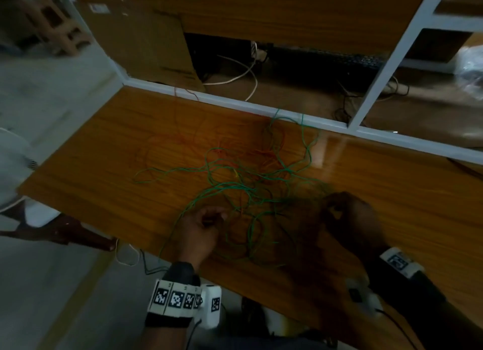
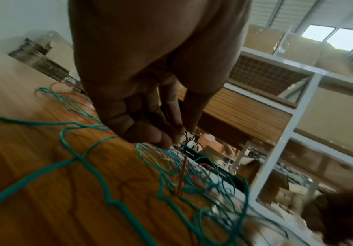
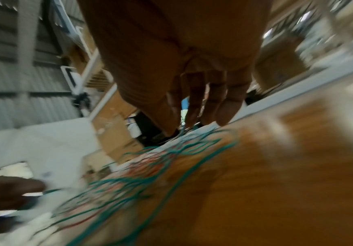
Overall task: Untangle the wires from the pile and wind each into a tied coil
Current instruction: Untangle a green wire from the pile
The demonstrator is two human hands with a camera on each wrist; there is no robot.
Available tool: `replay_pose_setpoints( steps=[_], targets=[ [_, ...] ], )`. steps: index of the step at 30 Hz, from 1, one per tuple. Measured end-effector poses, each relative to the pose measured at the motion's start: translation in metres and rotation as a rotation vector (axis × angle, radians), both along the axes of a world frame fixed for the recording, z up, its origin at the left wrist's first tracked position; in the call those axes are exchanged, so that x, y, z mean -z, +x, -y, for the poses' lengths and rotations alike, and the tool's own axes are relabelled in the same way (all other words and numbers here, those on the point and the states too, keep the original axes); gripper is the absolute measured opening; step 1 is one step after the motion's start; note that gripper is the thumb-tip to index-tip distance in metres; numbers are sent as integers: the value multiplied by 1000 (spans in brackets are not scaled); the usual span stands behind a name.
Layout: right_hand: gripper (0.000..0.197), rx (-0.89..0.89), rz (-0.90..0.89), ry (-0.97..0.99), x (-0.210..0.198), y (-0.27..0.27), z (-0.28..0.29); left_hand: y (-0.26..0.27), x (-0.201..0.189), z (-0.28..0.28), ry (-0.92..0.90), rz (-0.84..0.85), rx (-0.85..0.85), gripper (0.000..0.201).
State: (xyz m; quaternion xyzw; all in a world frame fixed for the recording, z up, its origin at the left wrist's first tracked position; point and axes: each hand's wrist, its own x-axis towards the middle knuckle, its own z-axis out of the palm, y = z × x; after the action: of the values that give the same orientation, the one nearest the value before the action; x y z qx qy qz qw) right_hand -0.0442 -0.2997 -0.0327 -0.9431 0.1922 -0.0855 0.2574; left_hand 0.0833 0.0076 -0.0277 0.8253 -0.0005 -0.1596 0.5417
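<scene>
The left hand point(image 2: 142, 93) is making the grip that shows best: in the left wrist view its fingers are curling together and pinching a thin red wire point(image 2: 181, 174), which is hanging from the fingertips down into the pile of wires point(image 1: 251, 192). The right hand point(image 1: 350, 219) is reaching to the side of the pile away from the left hand; in the head view its thumb and forefinger are forming a ring, as if pinching a strand, but the picture is dark and the right wrist view is blurred, so I cannot tell if something is really held. The pile is lying on the wooden bench point(image 1: 104, 153), mostly green wire point(image 1: 308, 150) in wide loose loops with red strands crossing under and through them. I am judging these wires as very light, thin and soft, keeping small kinks, and a little slippery on the glossy wood; a hard pull will probably tighten the crossings, so it is better to take hold near a free end and to draw it out slowly. On the far side of the pile, some loops are touching the white frame edge point(image 1: 261, 109) and may be hanging over it. On the near side, a green strand is falling over the bench edge. To the left of the pile, bare wood is giving room for laying out a strand.
</scene>
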Motion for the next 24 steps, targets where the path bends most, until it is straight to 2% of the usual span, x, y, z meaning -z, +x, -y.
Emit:
replay_pose_setpoints(
  steps=[3, 4, 5, 6, 7, 8, 9, 11, 12, 13, 15, 18, 21, 24],
  targets=[
    [9, -303, 54, 57, -6, -2, -30, -14, 4, 18, 163, 10, 207, 22],
    [20, -373, 48, 104, -6, -1, -37, -17, 6, 23, 204, 28, 277, 26],
    [51, -427, 30, 132, -8, -1, -45, -18, 8, 27, 237, 40, 320, 30],
    [91, -443, -60, 244, -5, 0, -48, -20, 8, 30, 261, 40, 335, 33],
    [122, -438, -131, 289, -10, -1, -52, -21, 10, 32, 274, 34, 335, 36],
    [128, -467, -212, 234, -5, -1, -50, -23, 11, 33, 289, 30, 342, 39],
    [107, -487, -243, 105, 12, 0, -45, -23, 13, 34, 305, 27, 360, 41],
    [54, -314, -380, 167, 17, -4, -39, -24, 16, 34, 348, 28, 424, 41],
    [44, -250, -429, 258, 28, -7, -28, -24, 19, 33, 363, 31, 430, 38],
    [43, -268, -458, 307, 38, -9, -19, -24, 19, 33, 355, 42, 409, 35],
    [44, -274, -433, 218, 20, -11, -20, -22, 22, 31, 318, 46, 339, 31],
    [41, -183, -284, -31, 6, -15, -6, -20, 18, 31, 283, 37, 302, 33],
    [20, -104, -171, -182, 8, -18, 17, -16, 12, 30, 250, 15, 278, 39],
    [17, -106, -102, -190, 6, -19, 21, -16, 11, 31, 252, 42, 269, 43]
  ],
)
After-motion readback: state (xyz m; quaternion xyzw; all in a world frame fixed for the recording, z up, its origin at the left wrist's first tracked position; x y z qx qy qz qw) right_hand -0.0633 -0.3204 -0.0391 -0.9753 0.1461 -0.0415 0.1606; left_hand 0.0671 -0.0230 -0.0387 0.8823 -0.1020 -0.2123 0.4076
